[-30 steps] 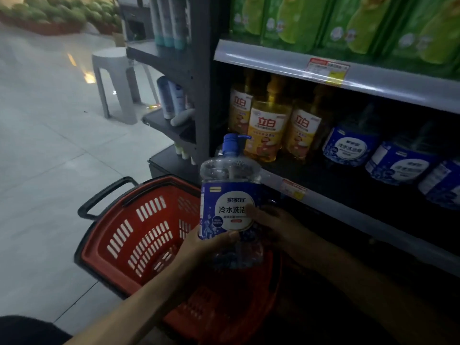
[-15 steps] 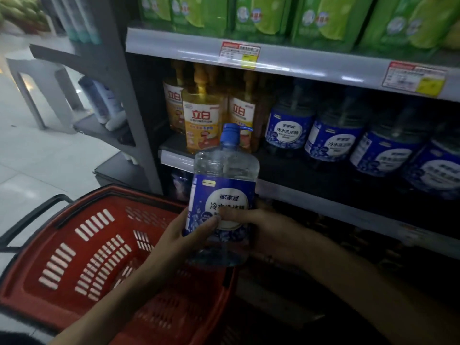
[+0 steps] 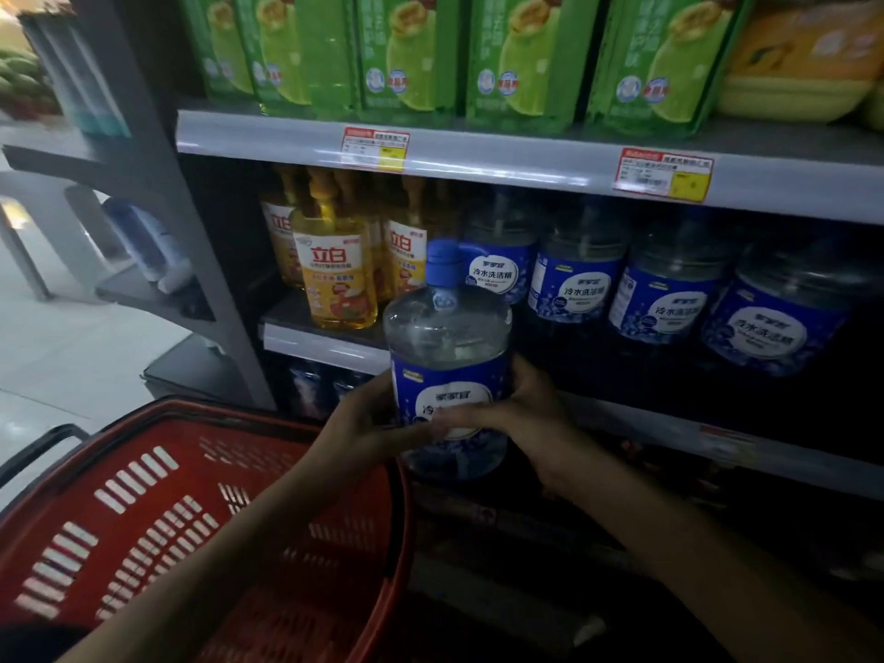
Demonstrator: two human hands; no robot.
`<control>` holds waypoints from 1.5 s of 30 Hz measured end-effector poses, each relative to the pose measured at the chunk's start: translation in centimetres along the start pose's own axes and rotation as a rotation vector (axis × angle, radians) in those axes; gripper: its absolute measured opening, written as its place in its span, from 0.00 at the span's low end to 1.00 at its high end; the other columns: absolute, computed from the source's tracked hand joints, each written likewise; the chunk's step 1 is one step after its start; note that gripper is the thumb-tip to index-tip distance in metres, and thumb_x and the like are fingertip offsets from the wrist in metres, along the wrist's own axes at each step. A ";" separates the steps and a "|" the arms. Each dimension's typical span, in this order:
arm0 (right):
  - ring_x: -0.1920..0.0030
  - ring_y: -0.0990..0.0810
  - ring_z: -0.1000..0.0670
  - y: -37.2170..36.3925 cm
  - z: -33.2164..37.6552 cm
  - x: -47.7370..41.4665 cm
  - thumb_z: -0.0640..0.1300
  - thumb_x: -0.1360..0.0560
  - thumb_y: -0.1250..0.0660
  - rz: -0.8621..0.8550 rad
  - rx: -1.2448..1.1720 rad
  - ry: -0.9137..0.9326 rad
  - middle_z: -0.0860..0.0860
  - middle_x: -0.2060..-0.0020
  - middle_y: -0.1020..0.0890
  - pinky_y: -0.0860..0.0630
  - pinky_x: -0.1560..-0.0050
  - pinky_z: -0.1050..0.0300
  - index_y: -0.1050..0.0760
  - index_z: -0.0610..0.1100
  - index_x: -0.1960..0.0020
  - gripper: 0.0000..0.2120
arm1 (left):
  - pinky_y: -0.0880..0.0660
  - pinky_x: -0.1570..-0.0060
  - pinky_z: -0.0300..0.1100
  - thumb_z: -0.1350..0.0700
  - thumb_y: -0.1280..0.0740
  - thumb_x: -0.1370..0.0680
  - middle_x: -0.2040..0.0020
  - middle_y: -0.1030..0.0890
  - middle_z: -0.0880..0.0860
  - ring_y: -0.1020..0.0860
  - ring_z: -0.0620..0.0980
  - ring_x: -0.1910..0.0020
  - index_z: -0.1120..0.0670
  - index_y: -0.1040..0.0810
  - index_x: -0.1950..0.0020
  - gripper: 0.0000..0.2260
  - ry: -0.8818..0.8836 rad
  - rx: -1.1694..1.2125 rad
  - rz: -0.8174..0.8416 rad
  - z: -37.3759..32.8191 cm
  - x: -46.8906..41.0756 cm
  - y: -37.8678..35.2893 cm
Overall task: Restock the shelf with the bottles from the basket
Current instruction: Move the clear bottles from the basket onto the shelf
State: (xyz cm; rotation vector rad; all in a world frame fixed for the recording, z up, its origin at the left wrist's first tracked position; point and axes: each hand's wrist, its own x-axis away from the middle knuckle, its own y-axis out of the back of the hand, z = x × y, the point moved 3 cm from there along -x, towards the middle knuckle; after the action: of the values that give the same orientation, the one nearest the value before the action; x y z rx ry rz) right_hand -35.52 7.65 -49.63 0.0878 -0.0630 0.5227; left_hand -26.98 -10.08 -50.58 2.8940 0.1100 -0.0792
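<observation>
Shop: price-tagged shelf (image 3: 526, 167), basket (image 3: 143, 519)

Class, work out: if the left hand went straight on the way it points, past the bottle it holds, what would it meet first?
The left hand would probably meet the shelved blue-labelled bottles behind the held bottle; depth is unclear.

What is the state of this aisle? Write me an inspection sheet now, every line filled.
Surface: grey metal shelf, dim, with a pale front rail.
Job's things: clear round pump bottle with blue label held upright before the shelf, by the rim of the red slotted plastic basket; four matching bottles stand shelved.
Clutter: yellow pump bottles at the shelf's left end.
Hands: left hand and right hand both grip the held bottle's label.
Cables: nothing seen.
Surroundings: green boxed packs on the shelf above; pale tiled floor at left.
</observation>
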 end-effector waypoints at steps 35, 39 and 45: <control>0.39 0.19 0.48 7.5 0.4 -12.2 0.37 0.36 0.17 -0.293 0.135 0.232 0.47 0.38 0.18 0.19 0.40 0.46 0.28 0.46 0.28 0.39 | 0.17 0.44 0.56 0.39 0.17 0.37 0.41 0.14 0.48 0.15 0.47 0.42 0.51 0.19 0.34 0.35 -0.131 -0.061 -0.294 1.2 -16.0 -2.4; 0.40 0.18 0.48 7.3 0.3 -11.9 0.36 0.37 0.17 -0.311 0.099 0.205 0.47 0.39 0.17 0.18 0.41 0.45 0.27 0.45 0.29 0.38 | 0.17 0.43 0.55 0.40 0.18 0.37 0.40 0.14 0.48 0.16 0.46 0.41 0.52 0.20 0.33 0.35 -0.116 -0.050 -0.263 0.9 -16.0 -2.6; 0.43 0.17 0.47 6.8 -0.1 -11.1 0.39 0.32 0.20 -0.366 0.199 0.180 0.46 0.41 0.16 0.19 0.42 0.42 0.26 0.43 0.31 0.31 | 0.17 0.42 0.52 0.57 0.20 0.27 0.42 0.14 0.47 0.16 0.43 0.43 0.52 0.20 0.35 0.22 -0.091 -0.127 -0.261 0.8 -14.7 -2.3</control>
State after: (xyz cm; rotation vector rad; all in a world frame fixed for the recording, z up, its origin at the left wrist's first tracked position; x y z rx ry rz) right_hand -48.48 8.01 -50.16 0.2416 0.1789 0.1680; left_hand -41.87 -9.05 -50.94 2.7280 0.4588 -0.2410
